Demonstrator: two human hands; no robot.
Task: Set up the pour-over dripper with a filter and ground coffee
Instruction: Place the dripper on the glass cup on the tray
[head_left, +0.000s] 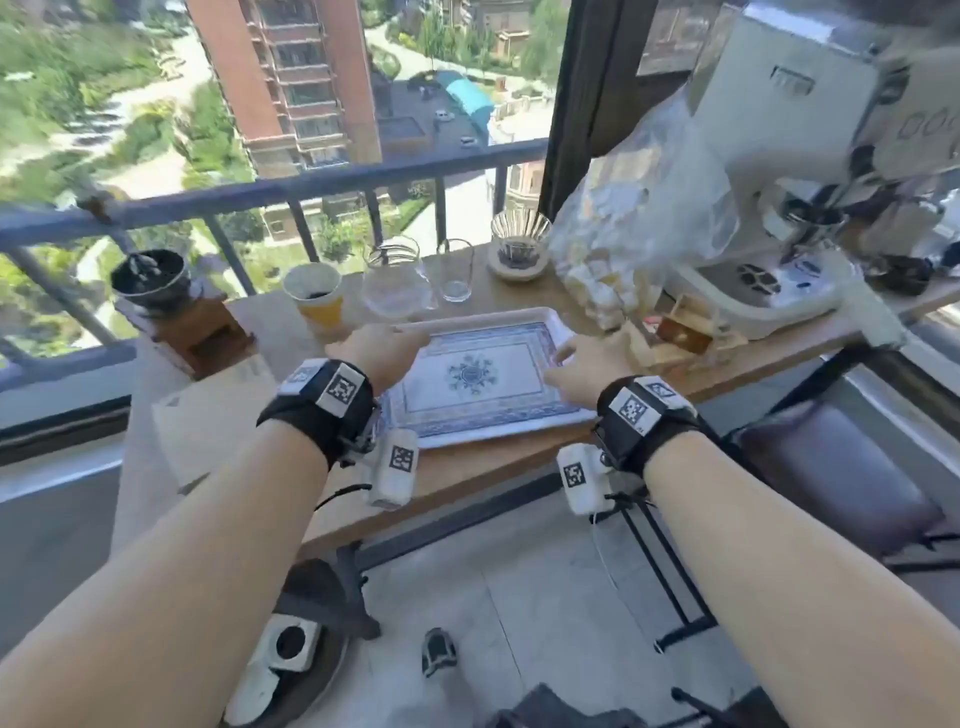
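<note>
1. Beyond the railing (311, 192) a high-rise view is filling the background, and the wooden desk (467, 478) is running along that railing, keeping everything in one row within your reach.
2. You are reaching both hands to the patterned tray (498, 428) in the middle of the desk. Your left hand (379, 347) is lying at its far-left rim and your right hand (582, 358) at its right rim, one on each side. You are probably squaring it up as a work area.
3. Your fingers are looking stretched out rather than curled, and they are holding nothing. Blur is hiding whether the tips are actually touching the rim.
4. Your dripper (521, 228) is standing upright on a small wooden base (517, 267) behind the tray's far-right corner, well apart from both hands. Whether a filter is sitting in it is too small to tell.
5. Behind the tray's far edge, a paper cup (314, 291) with something dark inside, a glass jug (395, 283) and a tumbler (455, 270) are waiting in a line. A hand grinder (156, 291) is sitting at the left end, and a crumpled plastic bag (623, 223) is leaning beside the dripper.
6. Setting up seems barely started, since the dripper is sitting untouched.
</note>
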